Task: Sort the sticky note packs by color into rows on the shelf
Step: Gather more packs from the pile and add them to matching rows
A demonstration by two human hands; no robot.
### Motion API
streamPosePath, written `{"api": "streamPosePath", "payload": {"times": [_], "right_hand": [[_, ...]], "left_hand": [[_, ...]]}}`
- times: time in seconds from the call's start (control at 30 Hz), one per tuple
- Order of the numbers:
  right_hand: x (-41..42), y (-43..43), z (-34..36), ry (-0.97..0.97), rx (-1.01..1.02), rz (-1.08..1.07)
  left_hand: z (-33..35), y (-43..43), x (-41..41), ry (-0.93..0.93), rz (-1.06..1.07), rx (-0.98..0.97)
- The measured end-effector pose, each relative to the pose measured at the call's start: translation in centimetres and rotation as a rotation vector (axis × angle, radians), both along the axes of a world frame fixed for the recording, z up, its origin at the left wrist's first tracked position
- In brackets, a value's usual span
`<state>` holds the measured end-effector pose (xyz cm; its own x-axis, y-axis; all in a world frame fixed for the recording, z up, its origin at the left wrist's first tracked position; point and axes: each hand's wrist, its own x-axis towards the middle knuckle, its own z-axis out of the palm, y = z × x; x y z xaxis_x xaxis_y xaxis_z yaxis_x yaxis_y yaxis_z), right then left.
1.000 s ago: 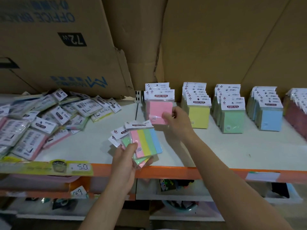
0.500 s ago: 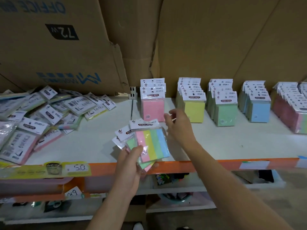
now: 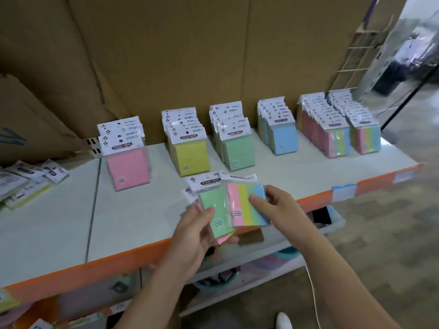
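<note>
My left hand (image 3: 193,230) holds a small stack of sticky note packs with a green pack (image 3: 215,205) on top, above the shelf's front edge. My right hand (image 3: 275,206) grips a multicolor striped pack (image 3: 242,205) beside that stack, thumb across its face. On the white shelf (image 3: 142,210) stand sorted rows: pink (image 3: 128,168), yellow (image 3: 190,157), green (image 3: 240,150), blue (image 3: 283,138) and two rows of multicolor packs (image 3: 337,138).
A loose heap of unsorted packs (image 3: 26,181) lies at the far left of the shelf. Cardboard boxes (image 3: 166,55) form the back wall. The orange shelf lip (image 3: 118,260) runs along the front, with a lower shelf below. A wire rack (image 3: 354,55) stands at the right.
My right hand left the pink row and came back to take hold of the multicolor pack from the stack in my left hand. The view has swung right.
</note>
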<state>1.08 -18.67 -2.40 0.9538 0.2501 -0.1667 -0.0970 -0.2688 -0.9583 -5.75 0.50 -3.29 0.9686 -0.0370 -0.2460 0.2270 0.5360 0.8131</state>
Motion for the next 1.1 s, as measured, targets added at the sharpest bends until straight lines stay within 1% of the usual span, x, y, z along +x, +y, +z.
{"api": "streamPosePath", "payload": {"times": [0.07,0.17,0.27,0.43,0.57,0.63,0.7,0.8,0.9,0.97,1.1], "right_hand": [[1.0,-3.5,-0.1,-0.014,0.012,-0.025],[3.1,-9.4,-0.3,-0.051,0.026,-0.089],[5.1,-15.2,-0.7,-0.087,-0.006,-0.100],[8.9,-23.7,-1.2,-0.160,-0.154,-0.075],[13.6,-28.3,-0.5,-0.208,-0.125,-0.150],[16.6,-29.5,-0.4,-0.243,-0.156,-0.172],[19.5,-29.6,-0.6,-0.276,-0.251,-0.150],[22.3,-28.4,-1.3,-0.263,-0.365,-0.155],[22.5,-27.8,-1.9,-0.255,-0.426,-0.204],[21.8,-27.7,-2.4,-0.262,-0.466,-0.199],[20.8,-27.2,-3.4,-0.351,-0.562,-0.160]], "left_hand": [[-0.1,-3.2,1.4,-0.021,-0.007,0.081],[-0.6,-8.9,3.7,-0.004,0.082,0.222],[-1.1,-15.0,5.7,0.019,0.124,0.320],[-1.6,-23.9,8.7,0.039,0.181,0.398],[-1.0,-28.0,10.2,0.065,0.278,0.383],[-0.7,-29.0,10.8,0.081,0.321,0.371],[-0.6,-29.5,11.3,0.093,0.354,0.366],[-0.6,-30.0,11.8,0.088,0.377,0.365],[-0.9,-30.2,11.9,0.084,0.387,0.357],[-1.2,-30.1,11.9,0.084,0.382,0.361],[-1.6,-30.0,11.7,0.085,0.373,0.358]]}}
